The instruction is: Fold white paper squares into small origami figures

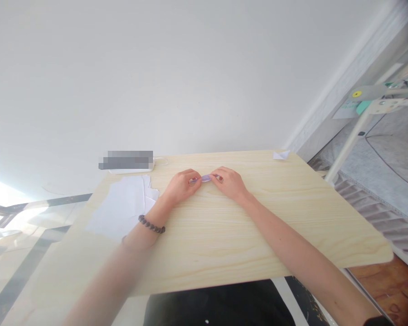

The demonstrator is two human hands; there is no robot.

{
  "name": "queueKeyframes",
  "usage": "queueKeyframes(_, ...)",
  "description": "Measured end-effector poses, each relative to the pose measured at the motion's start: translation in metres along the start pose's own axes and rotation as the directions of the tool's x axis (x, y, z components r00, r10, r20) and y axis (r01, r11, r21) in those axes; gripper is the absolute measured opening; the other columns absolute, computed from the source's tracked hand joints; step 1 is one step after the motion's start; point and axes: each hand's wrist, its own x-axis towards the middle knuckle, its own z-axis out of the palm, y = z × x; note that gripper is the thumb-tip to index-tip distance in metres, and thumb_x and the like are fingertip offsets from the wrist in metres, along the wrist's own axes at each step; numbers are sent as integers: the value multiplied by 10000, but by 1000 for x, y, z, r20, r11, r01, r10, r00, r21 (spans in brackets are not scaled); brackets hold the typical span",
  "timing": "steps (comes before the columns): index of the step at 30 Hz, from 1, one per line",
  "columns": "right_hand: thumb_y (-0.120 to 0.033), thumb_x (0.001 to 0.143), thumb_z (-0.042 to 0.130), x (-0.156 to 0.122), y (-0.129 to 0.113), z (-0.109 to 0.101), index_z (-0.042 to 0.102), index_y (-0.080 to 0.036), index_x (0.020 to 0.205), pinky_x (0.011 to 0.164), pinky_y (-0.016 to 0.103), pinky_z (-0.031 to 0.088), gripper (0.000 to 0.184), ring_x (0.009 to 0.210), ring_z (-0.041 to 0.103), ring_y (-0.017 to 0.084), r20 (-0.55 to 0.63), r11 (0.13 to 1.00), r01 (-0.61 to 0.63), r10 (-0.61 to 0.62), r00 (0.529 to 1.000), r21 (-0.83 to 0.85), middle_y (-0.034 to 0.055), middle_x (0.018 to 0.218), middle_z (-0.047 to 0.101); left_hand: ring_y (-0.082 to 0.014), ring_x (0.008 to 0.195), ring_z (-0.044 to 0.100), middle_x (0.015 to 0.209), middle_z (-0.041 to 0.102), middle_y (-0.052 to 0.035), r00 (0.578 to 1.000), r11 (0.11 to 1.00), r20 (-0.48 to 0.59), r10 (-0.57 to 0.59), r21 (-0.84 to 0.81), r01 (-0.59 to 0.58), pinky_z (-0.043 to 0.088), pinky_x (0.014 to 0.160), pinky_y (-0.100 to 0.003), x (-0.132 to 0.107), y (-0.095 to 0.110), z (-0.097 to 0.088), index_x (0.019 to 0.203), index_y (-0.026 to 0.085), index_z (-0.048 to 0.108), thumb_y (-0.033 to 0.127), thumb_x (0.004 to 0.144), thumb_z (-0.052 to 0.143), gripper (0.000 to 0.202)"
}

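A small, narrow purple strip [206, 178] spans the gap between my two hands, just above or on the wooden table; its material is too small to make out. My left hand [184, 184] pinches its left end between thumb and fingertips. On that wrist sits a bracelet of dark beads [151, 224]. Its right end is pinched by my right hand [228, 182], with the fingers bent. The fingers cover both ends of the strip.
White paper sheets [122, 201] lie at the table's [217, 244] left. A folded white paper piece [280, 155] is at the back right corner. A white object, partly blurred out, stands at the back left. The wall [190, 81] borders the back edge; a white metal frame [350, 142] stands at right.
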Motion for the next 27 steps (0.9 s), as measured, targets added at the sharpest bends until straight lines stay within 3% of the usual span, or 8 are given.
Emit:
queueKeyframes(5, -214, 769, 482, 0, 1, 2, 616, -233, 869, 666, 246, 401, 168, 641, 530, 102, 20, 999, -35, 35, 999, 9, -5, 904, 628, -115, 641, 536, 810, 614, -34, 996, 992, -57, -67, 106, 73, 413, 633, -229, 0, -1, 0, 793, 183, 604, 290, 804, 416, 217)
queueKeyframes(14, -190, 738, 499, 0, 0, 1, 623, -223, 887, 687, 257, 412, 197, 706, 540, 126, 63, 999, -30, 29, 998, 10, 13, 912, 614, -175, 828, 553, 899, 629, -37, 1000, 966, 19, -18, 257, 13, 417, 716, -271, -1, 7, -3, 761, 193, 610, 308, 795, 425, 220)
queueKeyframes(27, -275, 737, 522, 0, -2, 1, 553, -202, 779, 666, 257, 381, 89, 703, 525, 138, 34, 1000, -23, 23, 999, -10, 14, 768, 598, -185, 823, 540, 821, 630, -41, 998, 974, 47, -38, 226, 26, 423, 717, -291, 1, 3, -3, 728, 188, 583, 328, 783, 461, 195)
